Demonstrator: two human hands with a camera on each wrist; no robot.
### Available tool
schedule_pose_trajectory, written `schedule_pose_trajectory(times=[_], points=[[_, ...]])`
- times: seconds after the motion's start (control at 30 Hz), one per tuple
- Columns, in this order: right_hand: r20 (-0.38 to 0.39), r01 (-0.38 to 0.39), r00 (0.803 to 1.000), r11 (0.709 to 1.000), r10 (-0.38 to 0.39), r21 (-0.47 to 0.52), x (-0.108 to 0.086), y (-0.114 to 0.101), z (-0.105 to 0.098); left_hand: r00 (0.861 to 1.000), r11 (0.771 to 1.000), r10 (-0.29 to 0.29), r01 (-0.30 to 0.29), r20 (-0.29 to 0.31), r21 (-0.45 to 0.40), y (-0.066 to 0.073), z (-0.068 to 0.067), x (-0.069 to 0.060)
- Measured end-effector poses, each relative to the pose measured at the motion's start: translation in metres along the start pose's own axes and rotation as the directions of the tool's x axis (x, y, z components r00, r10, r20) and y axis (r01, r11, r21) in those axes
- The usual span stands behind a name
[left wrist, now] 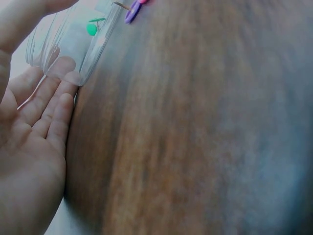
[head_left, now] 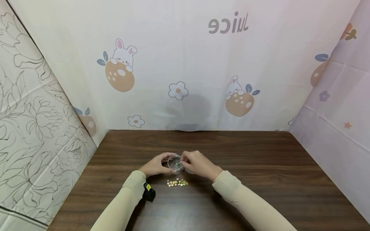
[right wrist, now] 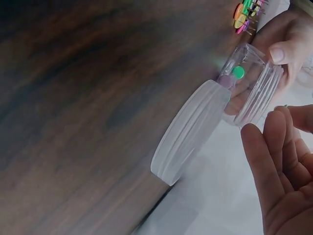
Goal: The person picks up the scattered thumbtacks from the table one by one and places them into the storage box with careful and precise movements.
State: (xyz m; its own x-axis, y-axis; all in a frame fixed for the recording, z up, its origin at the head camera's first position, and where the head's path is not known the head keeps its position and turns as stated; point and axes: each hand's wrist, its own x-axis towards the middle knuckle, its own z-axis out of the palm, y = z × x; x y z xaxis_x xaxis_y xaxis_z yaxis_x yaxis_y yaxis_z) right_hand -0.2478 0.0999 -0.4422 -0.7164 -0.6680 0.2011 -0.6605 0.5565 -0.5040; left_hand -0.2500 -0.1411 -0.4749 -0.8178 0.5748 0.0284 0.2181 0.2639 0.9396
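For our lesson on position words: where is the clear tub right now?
In the head view, the clear tub is slightly left of centre, between the left hand and the right hand, just beyond the cluster of thumbtacks.

The head view was bright, with a soft shadow on the printed backdrop [head_left: 179,64] and pale glare on the table [head_left: 245,160]; both wrist views were dimmer and hazier, the table blurred there.
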Motion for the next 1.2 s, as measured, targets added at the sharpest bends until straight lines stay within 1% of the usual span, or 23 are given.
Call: schedule_pose_trajectory(times=[0.17,0.3,0.4,0.47,0.57,0.7,0.87,0.93,1.0,1.1,1.13,1.2], points=[[0.028,-0.017,0.999,1.0,0.016,0.015,0.004,0.002,0.001,1.0,1.0,-0.008,0.008,-0.004,-0.006,0.003,0.0,-0.001],[0.029,-0.013,0.999,1.0,0.013,-0.008,0.007,0.002,0.002,1.0,1.0,-0.016,0.016,-0.006,-0.001,0.005,0.0,-0.001],[0.027,-0.008,1.0,1.0,0.009,-0.027,0.009,0.001,0.004,1.0,1.0,-0.013,0.013,-0.008,0.014,0.004,0.0,0.0],[0.029,-0.007,1.0,0.999,0.008,-0.036,0.01,0.002,0.005,1.0,1.0,-0.008,0.008,-0.011,0.028,0.0,0.0,0.001],[0.032,-0.011,0.999,0.999,0.012,-0.036,0.012,0.002,0.008,1.0,0.999,-0.004,0.005,-0.02,0.049,-0.01,0.0,0.004],[0.034,-0.019,0.999,0.999,0.02,-0.035,0.013,0.003,0.009,0.999,0.998,-0.017,0.019,-0.034,0.061,-0.023,0.0,0.007],[0.048,-0.035,0.998,0.999,0.036,-0.023,0.012,0.003,0.009,0.999,0.998,-0.015,0.017,-0.033,0.06,-0.026,-0.002,0.008],[0.054,-0.038,0.998,0.999,0.038,-0.009,0.011,0.002,0.009,1.0,0.998,-0.011,0.012,-0.029,0.055,-0.024,-0.001,0.008],[0.058,-0.037,0.998,0.999,0.037,0.002,0.009,0.0,0.008,1.0,0.999,-0.002,0.003,-0.022,0.047,-0.015,-0.001,0.005],[0.066,-0.027,0.997,1.0,0.026,0.015,0.007,-0.002,0.006,1.0,0.999,-0.008,0.008,-0.011,0.036,-0.003,-0.001,0.001],[0.07,-0.021,0.997,1.0,0.019,0.015,0.006,-0.004,0.005,1.0,0.999,-0.008,0.008,-0.008,0.035,-0.001,-0.001,0.001],[0.08,-0.009,0.997,1.0,0.008,0.019,0.005,-0.006,0.004,1.0,0.999,-0.013,0.013,-0.012,0.04,-0.006,-0.001,0.003]])
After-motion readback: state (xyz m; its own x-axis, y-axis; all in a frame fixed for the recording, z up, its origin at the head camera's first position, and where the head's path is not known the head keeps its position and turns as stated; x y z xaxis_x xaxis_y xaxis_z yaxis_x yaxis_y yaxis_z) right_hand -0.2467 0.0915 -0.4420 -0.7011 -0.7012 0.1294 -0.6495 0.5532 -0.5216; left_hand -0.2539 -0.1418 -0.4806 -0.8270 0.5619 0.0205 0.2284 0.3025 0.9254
